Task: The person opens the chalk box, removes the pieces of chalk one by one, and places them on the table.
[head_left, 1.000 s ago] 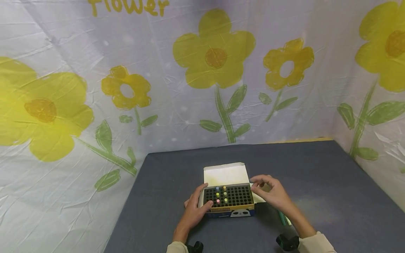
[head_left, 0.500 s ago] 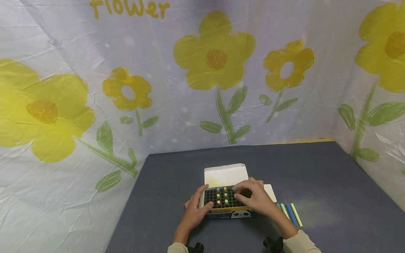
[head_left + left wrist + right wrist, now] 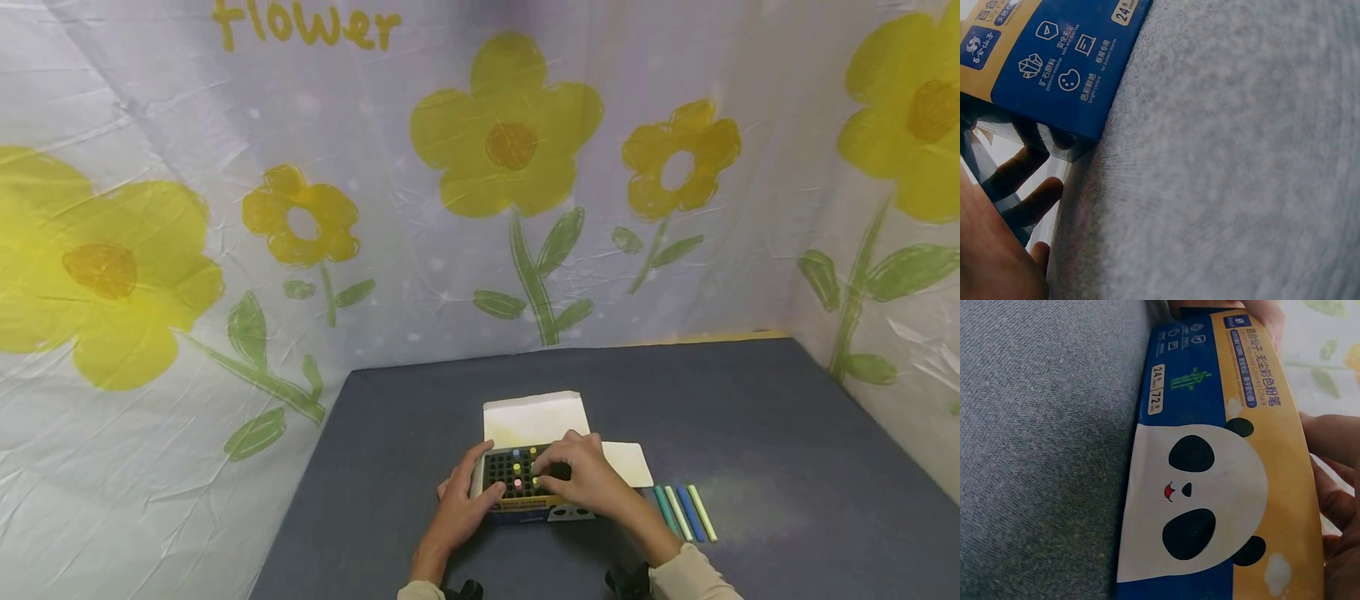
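Note:
An open chalk box (image 3: 517, 516), blue and yellow with a panda on its front, stands on the table. Its black holed insert bears a few chalk ends: blue, orange, yellow and pink (image 3: 517, 484). My left hand (image 3: 461, 498) grips the box's left end, thumb at the front edge, fingers behind. Over the insert, my right hand (image 3: 588, 477) has thumb and index finger around a yellow-green chalk stick, mostly hidden by the fingertips. In the right wrist view the panda side of the chalk box (image 3: 1210, 487) fills the middle, with fingers (image 3: 1335, 444) along its top edge.
Several chalk sticks (image 3: 691, 514), green, blue and pale yellow, lie side by side right of the box. White lid flaps (image 3: 536, 419) fold out behind and to the right. The dark grey table (image 3: 420, 408) meets a flower-printed cloth (image 3: 420, 275) behind.
My right hand has come leftward from the box's right edge to the column of chalk ends, its fingers closing together there. The loose chalk sticks are now uncovered. My left hand stays put.

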`<action>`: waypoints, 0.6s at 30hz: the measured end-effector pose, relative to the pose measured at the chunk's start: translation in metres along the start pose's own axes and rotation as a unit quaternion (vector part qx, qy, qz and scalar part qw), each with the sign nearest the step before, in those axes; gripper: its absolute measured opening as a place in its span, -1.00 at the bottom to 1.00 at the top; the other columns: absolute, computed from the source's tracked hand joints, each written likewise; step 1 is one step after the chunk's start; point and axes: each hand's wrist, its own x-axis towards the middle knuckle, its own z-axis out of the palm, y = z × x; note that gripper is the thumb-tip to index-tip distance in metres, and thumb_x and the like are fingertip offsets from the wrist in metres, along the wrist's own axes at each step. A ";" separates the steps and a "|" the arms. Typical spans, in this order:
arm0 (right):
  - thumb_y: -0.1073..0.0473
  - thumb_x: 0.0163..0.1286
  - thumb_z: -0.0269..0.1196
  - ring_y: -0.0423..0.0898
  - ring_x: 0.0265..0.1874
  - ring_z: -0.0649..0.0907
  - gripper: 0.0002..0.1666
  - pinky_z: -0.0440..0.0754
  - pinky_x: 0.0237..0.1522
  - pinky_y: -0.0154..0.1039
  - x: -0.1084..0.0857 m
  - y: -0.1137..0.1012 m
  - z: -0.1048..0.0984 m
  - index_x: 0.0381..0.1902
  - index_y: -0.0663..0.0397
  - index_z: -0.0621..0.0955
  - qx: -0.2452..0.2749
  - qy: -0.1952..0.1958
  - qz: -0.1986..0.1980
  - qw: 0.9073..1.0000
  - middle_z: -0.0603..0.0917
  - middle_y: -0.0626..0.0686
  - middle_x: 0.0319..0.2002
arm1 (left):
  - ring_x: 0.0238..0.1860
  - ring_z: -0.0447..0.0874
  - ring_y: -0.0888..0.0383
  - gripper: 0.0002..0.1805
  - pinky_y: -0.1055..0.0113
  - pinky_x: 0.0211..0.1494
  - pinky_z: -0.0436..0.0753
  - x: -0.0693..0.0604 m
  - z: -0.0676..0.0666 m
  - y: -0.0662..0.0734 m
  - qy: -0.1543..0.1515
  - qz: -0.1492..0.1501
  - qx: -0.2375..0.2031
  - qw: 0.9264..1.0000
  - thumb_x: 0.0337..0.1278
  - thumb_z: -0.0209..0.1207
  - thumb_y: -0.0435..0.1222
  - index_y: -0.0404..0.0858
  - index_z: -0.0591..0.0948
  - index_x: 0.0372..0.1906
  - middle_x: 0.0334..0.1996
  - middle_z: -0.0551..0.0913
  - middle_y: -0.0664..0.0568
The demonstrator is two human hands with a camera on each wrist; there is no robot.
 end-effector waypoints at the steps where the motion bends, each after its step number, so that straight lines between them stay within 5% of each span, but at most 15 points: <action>1: 0.25 0.20 0.50 -0.24 -0.34 0.46 -0.82 0.09 -0.15 -0.11 0.000 -0.001 -0.001 -0.28 -0.16 0.80 -0.002 -0.008 0.004 1.000 0.80 -0.18 -0.28 | 0.31 0.44 -0.08 -0.31 -0.15 0.26 0.01 0.000 0.000 0.000 0.001 0.000 0.000 1.000 0.23 0.27 0.05 0.37 0.33 0.45 0.37 0.52 0.05; 18: 0.18 0.21 0.49 -0.28 -0.36 0.43 -0.83 0.09 -0.16 -0.14 0.000 0.001 -0.001 -0.24 -0.22 0.82 -0.009 -0.051 0.031 0.998 0.81 -0.21 -0.23 | 0.39 0.37 -0.17 -0.31 -0.20 0.28 -0.03 -0.001 -0.001 0.001 -0.009 0.005 -0.010 1.000 0.25 0.26 0.05 0.36 0.32 0.46 0.40 0.49 0.01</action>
